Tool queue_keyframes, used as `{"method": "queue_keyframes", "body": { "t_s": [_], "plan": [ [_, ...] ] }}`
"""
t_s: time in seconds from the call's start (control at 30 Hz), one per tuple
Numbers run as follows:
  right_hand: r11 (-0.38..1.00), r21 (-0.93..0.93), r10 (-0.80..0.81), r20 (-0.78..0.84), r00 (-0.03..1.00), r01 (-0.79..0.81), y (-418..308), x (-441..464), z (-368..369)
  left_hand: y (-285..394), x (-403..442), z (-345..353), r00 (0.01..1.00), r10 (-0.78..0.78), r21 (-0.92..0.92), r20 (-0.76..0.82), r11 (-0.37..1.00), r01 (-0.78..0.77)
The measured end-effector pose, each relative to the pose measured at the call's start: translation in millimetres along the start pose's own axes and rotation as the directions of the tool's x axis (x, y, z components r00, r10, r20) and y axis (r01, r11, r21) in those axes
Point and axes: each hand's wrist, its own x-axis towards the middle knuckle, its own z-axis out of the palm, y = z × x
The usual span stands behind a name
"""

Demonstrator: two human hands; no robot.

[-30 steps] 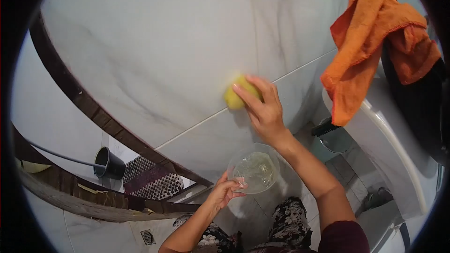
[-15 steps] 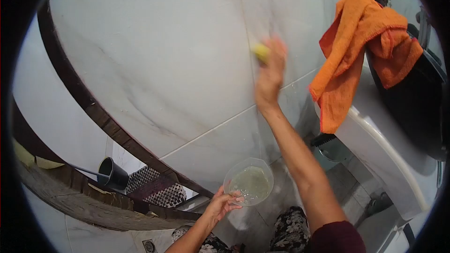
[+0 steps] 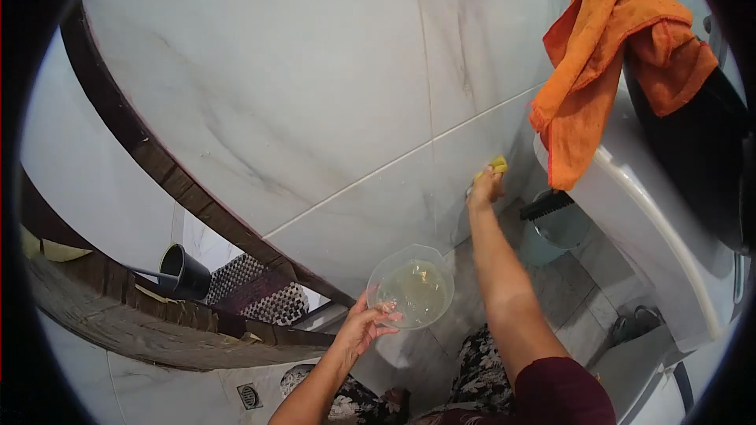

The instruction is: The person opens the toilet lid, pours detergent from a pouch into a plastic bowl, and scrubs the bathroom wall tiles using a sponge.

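My left hand (image 3: pixel 365 329) grips the rim and side of a clear plastic bowl (image 3: pixel 425 256), with cloudy, pale liquid inside. My right hand (image 3: pixel 486 187) is closed around a yellow sponge (image 3: pixel 498 164) and reaches low on the marbled tile wall (image 3: pixel 315 94). The sponge sits against or very close to the wall's lower tile row; exact contact is hard to make out. Part of the sponge is hidden behind my fingers.
An orange cloth (image 3: pixel 587 79) drapes over a black container (image 3: pixel 685 157) on a white appliance (image 3: pixel 654 228) at right. Under it stands a bucket (image 3: pixel 555 240) with a black brush (image 3: pixel 546 205). A wooden door frame (image 3: pixel 181 208), black dipper (image 3: pixel 186 271) and checkered mat (image 3: pixel 260 291) lie left.
My right hand has moved down and slightly right along the wall with the sponge, from the upper tile to the lower row. My left hand still holds the bowl, barely shifted.
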Motion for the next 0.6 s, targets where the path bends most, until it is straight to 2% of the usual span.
{"method": "queue_keyframes", "body": {
  "t_s": [0.07, 0.13, 0.17, 0.2, 0.27, 0.37, 0.43, 0.5, 0.53, 0.57, 0.6],
  "plan": [
    [0.984, 0.176, -0.029, -0.014, 0.999, 0.031, 25, -16, -1, 0, -2, -1, 0.999, -0.009, 0.011, -0.035, 1.0, 0.01],
    [0.984, -0.019, -0.177, 0.048, 0.983, 0.178, -25, -33, 6, -1, -1, 1, 0.998, -0.009, 0.035, -0.064, 0.999, 0.011],
    [0.92, -0.042, -0.385, 0.077, 0.92, 0.389, -72, -61, 10, -3, 0, -1, 0.999, -0.005, 0.019, -0.048, 1.0, 0.006],
    [0.814, -0.059, -0.57, 0.114, 0.814, 0.578, -117, -95, 16, -3, 0, -3, 0.998, -0.008, 0.012, -0.057, 1.0, 0.009],
    [0.636, 0.114, -0.757, 0.281, 0.59, 0.763, -158, -138, 24, -3, -3, -3, 0.997, -0.026, 0.002, -0.077, 1.0, 0.027],
    [0.269, 0.068, -0.888, 0.404, 0.22, 0.961, -137, -143, 18, 1, -5, 2, 0.995, -0.053, -0.029, -0.086, 0.998, 0.05],
    [0.446, -0.073, -0.823, 0.357, 0.441, 0.892, -78, -122, 8, 1, -4, 0, 0.995, -0.05, -0.034, -0.086, 0.998, 0.047],
    [0.753, -0.19, -0.607, 0.168, 0.777, 0.63, 2, -86, -8, 0, -3, 1, 0.995, -0.046, -0.024, -0.09, 0.999, 0.044],
    [0.951, -0.172, -0.234, 0.15, 0.96, 0.259, 39, -64, -24, 0, -4, -1, 0.994, -0.049, -0.032, -0.097, 0.998, 0.046],
    [0.977, -0.15, 0.172, 0.136, 0.976, -0.152, 58, -48, -35, -2, -2, -2, 0.994, -0.053, -0.041, -0.094, 0.998, 0.049],
    [0.992, -0.09, 0.099, 0.146, 0.984, -0.086, 51, -48, -31, -1, 1, -1, 0.995, -0.053, -0.05, -0.088, 0.998, 0.048]
  ]
}}
